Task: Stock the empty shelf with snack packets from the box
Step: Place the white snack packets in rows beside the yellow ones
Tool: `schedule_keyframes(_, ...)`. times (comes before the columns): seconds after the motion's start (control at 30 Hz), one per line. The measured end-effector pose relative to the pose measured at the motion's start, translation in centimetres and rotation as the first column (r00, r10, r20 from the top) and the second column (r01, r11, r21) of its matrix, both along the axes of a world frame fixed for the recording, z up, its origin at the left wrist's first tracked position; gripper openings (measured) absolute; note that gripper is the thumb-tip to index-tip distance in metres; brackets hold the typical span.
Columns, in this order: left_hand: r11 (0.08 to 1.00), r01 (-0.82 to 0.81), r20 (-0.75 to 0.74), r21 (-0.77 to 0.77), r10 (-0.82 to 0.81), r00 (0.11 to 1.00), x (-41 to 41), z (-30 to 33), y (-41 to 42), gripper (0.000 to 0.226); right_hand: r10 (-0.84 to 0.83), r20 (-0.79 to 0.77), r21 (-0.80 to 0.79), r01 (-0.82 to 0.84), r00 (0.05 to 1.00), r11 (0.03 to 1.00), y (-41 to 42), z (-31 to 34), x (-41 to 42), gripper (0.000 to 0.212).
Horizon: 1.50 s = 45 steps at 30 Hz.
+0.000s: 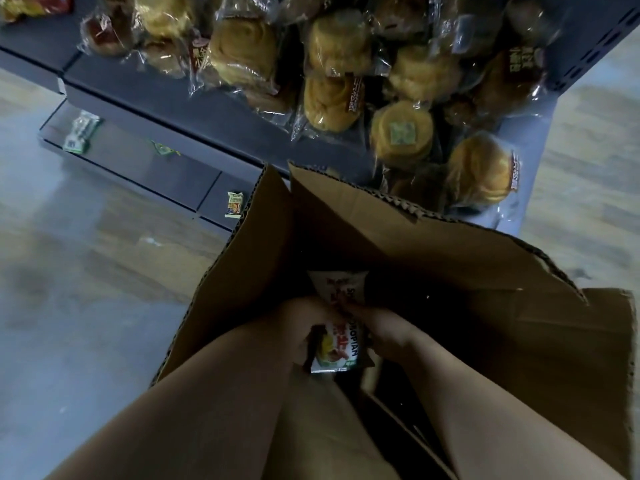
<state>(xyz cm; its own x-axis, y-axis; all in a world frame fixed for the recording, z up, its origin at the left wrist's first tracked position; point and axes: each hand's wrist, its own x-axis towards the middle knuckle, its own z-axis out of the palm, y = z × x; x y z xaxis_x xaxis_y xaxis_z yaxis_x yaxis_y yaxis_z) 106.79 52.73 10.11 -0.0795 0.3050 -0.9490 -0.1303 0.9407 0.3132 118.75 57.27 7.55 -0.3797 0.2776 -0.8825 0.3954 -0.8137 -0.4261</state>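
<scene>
White crinkly snack packet [337, 337], long axis near-to-far, pinched between my left hand [300, 318] and right hand [382, 329] inside the brown cardboard box [450, 271]; the dark lower shelf [138, 157] lies far-left.

place: shop | evidence: metal shelves [166, 109] of bagged buns [332, 98]

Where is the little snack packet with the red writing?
In the head view it is low in the middle, inside the cardboard box, the snack packet held between both hands.
</scene>
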Motion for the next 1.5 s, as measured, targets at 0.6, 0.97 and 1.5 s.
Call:
schedule_keyframes(0.6, 0.961, 0.031, -0.076, 0.275, -0.010, 0.997, -1.0, 10.0, 0.3, 0.045, 0.075, -0.002, 0.328, -0.070, 0.997, 0.942, 0.1, 9.9, 2.4, 0.042)
schedule_keyframes(0.97, 0.854, 0.032, -0.152, 0.519, 0.055, 0.987, -2.6, 24.0, -2.0, 0.029, 0.316, -0.071, 0.530, -0.233, 0.946, 0.815, -1.1, 24.5, 2.6, 0.016)
schedule_keyframes(1.5, 0.485, 0.269, -0.483, 0.832, 0.396, 0.781, -3.4, 42.3, -3.2, 0.045, 0.273, 0.219, 0.928, -0.286, 0.937, 0.240, -2.3, 40.7, -3.5, 0.086)
